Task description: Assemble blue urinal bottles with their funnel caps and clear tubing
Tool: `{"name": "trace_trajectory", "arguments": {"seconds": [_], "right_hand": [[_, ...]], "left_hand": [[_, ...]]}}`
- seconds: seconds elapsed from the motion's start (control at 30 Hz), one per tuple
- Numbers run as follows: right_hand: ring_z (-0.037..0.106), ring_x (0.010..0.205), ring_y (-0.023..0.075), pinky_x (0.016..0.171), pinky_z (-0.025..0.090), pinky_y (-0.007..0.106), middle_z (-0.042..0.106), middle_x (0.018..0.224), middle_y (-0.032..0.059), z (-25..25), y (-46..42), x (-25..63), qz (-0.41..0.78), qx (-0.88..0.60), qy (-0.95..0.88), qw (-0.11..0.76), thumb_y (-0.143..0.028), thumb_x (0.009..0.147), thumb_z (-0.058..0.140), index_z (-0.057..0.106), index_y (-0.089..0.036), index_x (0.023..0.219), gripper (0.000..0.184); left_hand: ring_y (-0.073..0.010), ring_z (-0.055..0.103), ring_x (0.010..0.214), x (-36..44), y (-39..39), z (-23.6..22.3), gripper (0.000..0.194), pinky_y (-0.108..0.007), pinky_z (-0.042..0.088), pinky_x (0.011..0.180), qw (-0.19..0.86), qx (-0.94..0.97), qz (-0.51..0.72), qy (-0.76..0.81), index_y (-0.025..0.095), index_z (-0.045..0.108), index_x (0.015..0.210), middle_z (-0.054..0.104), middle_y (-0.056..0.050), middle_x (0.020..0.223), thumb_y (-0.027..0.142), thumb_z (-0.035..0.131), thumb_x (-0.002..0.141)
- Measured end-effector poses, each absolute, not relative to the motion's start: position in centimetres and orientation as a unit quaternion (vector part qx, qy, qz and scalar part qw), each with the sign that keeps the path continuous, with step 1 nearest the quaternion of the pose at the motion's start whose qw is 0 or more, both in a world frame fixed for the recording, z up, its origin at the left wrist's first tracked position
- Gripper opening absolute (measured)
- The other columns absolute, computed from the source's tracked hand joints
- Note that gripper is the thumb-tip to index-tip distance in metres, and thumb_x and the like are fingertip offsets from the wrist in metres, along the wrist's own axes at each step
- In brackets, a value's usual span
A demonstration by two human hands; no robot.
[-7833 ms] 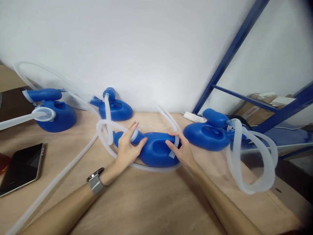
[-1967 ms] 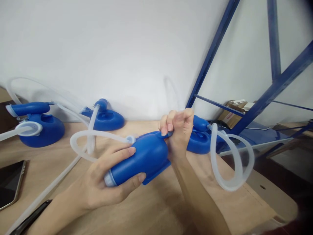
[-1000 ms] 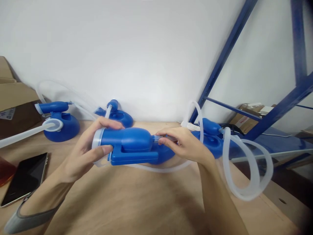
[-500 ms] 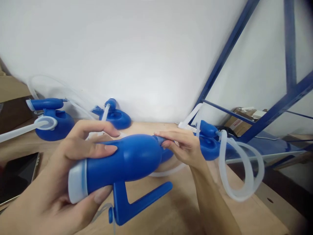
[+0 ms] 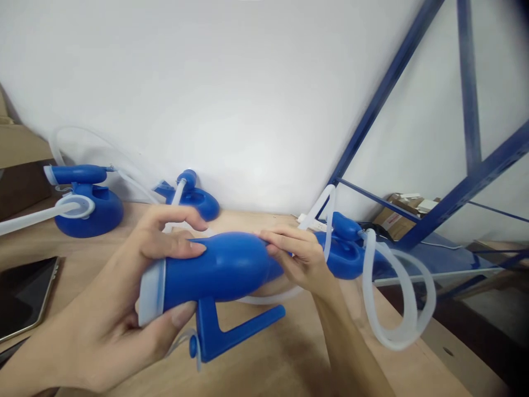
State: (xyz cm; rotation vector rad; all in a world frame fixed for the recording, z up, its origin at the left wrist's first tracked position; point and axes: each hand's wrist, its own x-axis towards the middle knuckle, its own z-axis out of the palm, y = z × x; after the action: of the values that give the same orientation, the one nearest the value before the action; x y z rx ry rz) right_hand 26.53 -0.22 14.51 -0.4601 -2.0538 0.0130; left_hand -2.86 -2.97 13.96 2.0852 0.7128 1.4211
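My left hand (image 5: pixel 136 275) is wrapped round a blue bottle-shaped plastic part (image 5: pixel 223 267), raised over the table. It has a wide whitish rim (image 5: pixel 152 292) at the left and an angled blue arm (image 5: pixel 252 325) below, from which a thin clear strap hangs. The fingers of my right hand (image 5: pixel 295 256) pinch its narrow right end and cover the joint there. A white hose (image 5: pixel 330 201) bends up behind my right hand; whether its end is in my fingers I cannot tell. More blue plastic shows partly behind the held part.
Blue plastic vessels with white hoses stand at the far left (image 5: pixel 88 212), back left (image 5: pixel 202 204) and right (image 5: pixel 345 256). Hose loops (image 5: pixel 407 298) hang over the right table edge. A phone (image 5: pixel 28 295) lies left. Behind are a power strip (image 5: pixel 318 224) and blue rack (image 5: pixel 384 99).
Earlier both hands rested on a blue vessel on the table. The bottle-shaped part has since been raised, turned and brought closer to me. Over the last half second the grip stays nearly the same.
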Motion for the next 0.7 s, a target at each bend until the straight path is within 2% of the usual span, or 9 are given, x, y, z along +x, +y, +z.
{"name": "trace_trajectory", "arguments": {"seconds": [0.1,0.2,0.27,0.33,0.43,0.47,0.53,0.6,0.7], "right_hand": [[0.078,0.097,0.0194,0.084,0.064,0.031,0.081,0.112,0.0076,14.9,-0.2,26.3,-0.009,-0.210,-0.855,0.474,-0.023,0.107,0.056,0.073,-0.025,0.131,0.030],[0.074,0.110,0.0239,0.096,0.061,0.041,0.080,0.119,0.0094,15.8,-0.7,26.3,-0.072,-0.234,-0.871,0.425,-0.025,0.106,0.057,0.071,-0.023,0.132,0.030],[0.070,0.117,0.0282,0.101,0.058,0.049,0.078,0.123,0.0113,16.4,-1.3,26.7,-0.134,-0.240,-0.845,0.459,-0.024,0.102,0.063,0.074,-0.024,0.128,0.028],[0.072,0.107,0.0280,0.093,0.059,0.048,0.079,0.113,0.0100,16.7,-2.0,27.2,-0.154,-0.224,-0.791,0.548,-0.024,0.099,0.067,0.078,-0.026,0.119,0.022],[0.074,0.079,0.0214,0.076,0.061,0.038,0.079,0.086,0.0044,16.8,-2.5,27.7,-0.027,-0.292,-0.748,0.596,-0.031,0.101,0.065,0.080,-0.025,0.106,0.017],[0.075,0.078,0.0209,0.075,0.061,0.037,0.079,0.085,0.0040,16.7,-2.3,27.6,0.046,-0.335,-0.741,0.581,-0.037,0.102,0.064,0.079,-0.025,0.106,0.020],[0.077,0.093,0.0231,0.083,0.062,0.038,0.081,0.098,0.0063,16.3,-1.7,27.1,0.199,-0.383,-0.713,0.553,-0.050,0.101,0.063,0.078,-0.024,0.109,0.031],[0.076,0.107,0.0256,0.088,0.063,0.040,0.080,0.112,0.0077,15.8,-0.7,26.1,0.329,-0.342,-0.669,0.571,-0.061,0.096,0.065,0.077,-0.025,0.113,0.041],[0.078,0.100,0.0248,0.085,0.064,0.039,0.081,0.109,0.0062,15.0,0.5,24.7,0.421,-0.278,-0.591,0.629,-0.060,0.088,0.077,0.077,-0.026,0.108,0.039]], "left_hand": [[-0.0309,0.053,0.135,-3.1,-2.0,14.7,0.037,-0.042,0.050,0.105,0.168,0.812,0.505,0.239,0.042,0.060,0.127,0.058,-0.002,0.138,0.036,0.067,0.091],[-0.0278,0.055,0.133,-3.5,-0.8,15.1,0.029,-0.037,0.049,0.107,0.198,0.809,0.493,0.252,0.039,0.060,0.126,0.061,-0.003,0.134,0.039,0.063,0.096],[-0.0259,0.057,0.131,-3.7,-0.2,15.1,0.031,-0.032,0.052,0.102,0.227,0.789,0.502,0.273,0.038,0.060,0.128,0.062,-0.002,0.133,0.038,0.064,0.097],[-0.0245,0.059,0.127,-3.7,0.0,15.0,0.032,-0.027,0.056,0.094,0.265,0.749,0.534,0.288,0.038,0.062,0.125,0.063,-0.002,0.132,0.038,0.068,0.094],[-0.0243,0.063,0.119,-3.4,-0.3,15.4,0.030,-0.023,0.060,0.082,0.351,0.657,0.593,0.308,0.037,0.066,0.114,0.065,-0.001,0.130,0.042,0.075,0.086],[-0.0248,0.064,0.117,-3.2,-0.4,15.5,0.031,-0.023,0.061,0.079,0.376,0.629,0.604,0.314,0.037,0.067,0.112,0.066,-0.001,0.129,0.043,0.077,0.083],[-0.0263,0.066,0.114,-2.9,-0.6,15.5,0.033,-0.025,0.063,0.074,0.402,0.600,0.616,0.314,0.036,0.068,0.108,0.067,-0.002,0.127,0.044,0.080,0.078],[-0.0277,0.067,0.111,-2.7,-0.4,15.3,0.035,-0.027,0.064,0.072,0.400,0.612,0.618,0.289,0.036,0.069,0.108,0.068,-0.003,0.125,0.043,0.082,0.076],[-0.0287,0.068,0.112,-2.8,0.2,14.6,0.034,-0.030,0.066,0.075,0.391,0.648,0.607,0.244,0.036,0.069,0.112,0.067,-0.004,0.126,0.043,0.080,0.081]]}}
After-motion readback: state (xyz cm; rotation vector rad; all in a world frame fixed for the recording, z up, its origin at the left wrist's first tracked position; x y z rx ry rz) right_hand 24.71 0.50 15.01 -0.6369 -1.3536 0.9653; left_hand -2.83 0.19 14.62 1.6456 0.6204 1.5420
